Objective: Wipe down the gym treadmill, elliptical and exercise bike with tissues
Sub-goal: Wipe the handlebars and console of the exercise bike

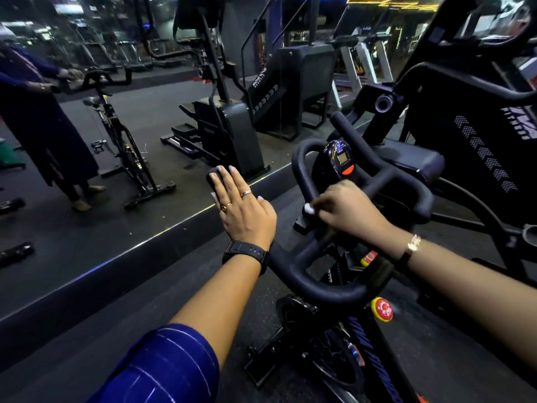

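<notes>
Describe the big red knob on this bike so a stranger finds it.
Start at the black exercise bike nearest the camera and follow its looped black handlebar to the near bend. Just right of that bend sits the round red knob; its yellow collar and bigger face separate it from the smaller red-and-yellow part above.

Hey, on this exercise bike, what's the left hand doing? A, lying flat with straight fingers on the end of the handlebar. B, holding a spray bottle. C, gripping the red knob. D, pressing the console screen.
A: the left hand lies flat, fingers straight, on one end of the handlebar, while the right hand curls round its middle bar.
</notes>
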